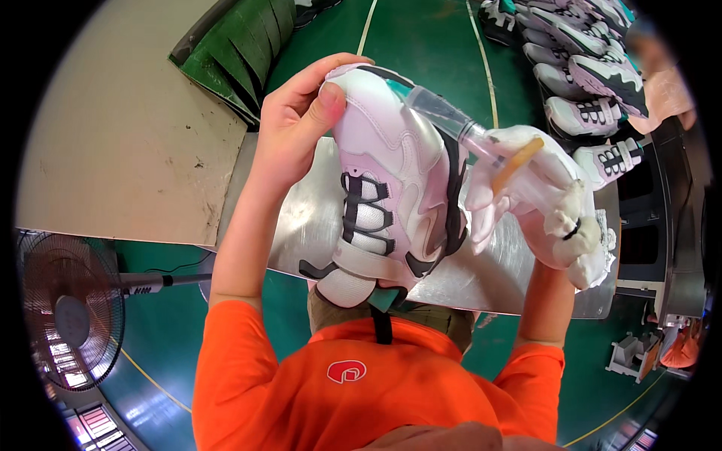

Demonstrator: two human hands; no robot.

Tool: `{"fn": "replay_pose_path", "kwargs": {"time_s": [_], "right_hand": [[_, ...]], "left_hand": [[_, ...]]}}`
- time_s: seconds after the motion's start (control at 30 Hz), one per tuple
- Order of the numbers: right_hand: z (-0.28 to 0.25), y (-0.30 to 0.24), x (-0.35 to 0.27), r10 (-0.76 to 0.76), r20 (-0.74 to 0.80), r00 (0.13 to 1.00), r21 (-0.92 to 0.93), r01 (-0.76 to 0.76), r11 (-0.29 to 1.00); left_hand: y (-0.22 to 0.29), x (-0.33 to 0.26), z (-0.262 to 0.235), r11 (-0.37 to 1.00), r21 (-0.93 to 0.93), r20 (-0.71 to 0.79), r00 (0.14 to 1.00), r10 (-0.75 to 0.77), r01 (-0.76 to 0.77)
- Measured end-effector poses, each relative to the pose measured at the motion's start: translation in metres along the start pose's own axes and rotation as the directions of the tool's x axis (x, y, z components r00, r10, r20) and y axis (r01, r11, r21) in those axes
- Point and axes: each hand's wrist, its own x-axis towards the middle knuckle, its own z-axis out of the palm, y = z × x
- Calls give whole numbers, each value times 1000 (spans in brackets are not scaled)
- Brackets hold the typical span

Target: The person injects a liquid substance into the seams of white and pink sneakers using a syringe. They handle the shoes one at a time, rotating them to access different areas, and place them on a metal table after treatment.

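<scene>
Shiny metal bench (500, 282) below; left hand (297, 113) pinches white-and-lilac sneaker (368, 135), white-gloved right hand (534, 180) clasps clear plastic tube (440, 110), likely treating black sole edge (454, 199); next, steady tracing.

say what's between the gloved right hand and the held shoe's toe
In the head view, a clear tube held in the right hand reaches toward the shoe; contact is unclear.

A smooth satin finish is shown by the pink-and-white laced shoe (410, 169), a shiny silver metal tabletop (307, 219) is seen beneath it, and a glossy clear plastic tube (442, 113) and matt white cloth glove (553, 171) right of it.
</scene>
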Motion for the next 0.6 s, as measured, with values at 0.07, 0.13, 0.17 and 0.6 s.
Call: {"fn": "replay_pose_path", "kwargs": {"time_s": [0.07, 0.13, 0.17, 0.6], "right_hand": [[-2, 4, 8, 36, 18, 999, -12, -36, 999], [-7, 8, 14, 72, 39, 997, -27, -71, 997], [-10, 11, 17, 89, 55, 994, -37, -87, 995], [-37, 52, 19, 174, -115, 978, -14, -177, 984]], "left_hand": [[-5, 0, -5, 1000, -6, -41, 999, 0, 0], [-13, 0, -9, 1000, -25, -78, 997, -14, 13], [-17, 0, -11, 999, -39, -96, 995, -28, 24], [-48, -7, -26, 959, -210, -357, 899, -255, 189]]}}
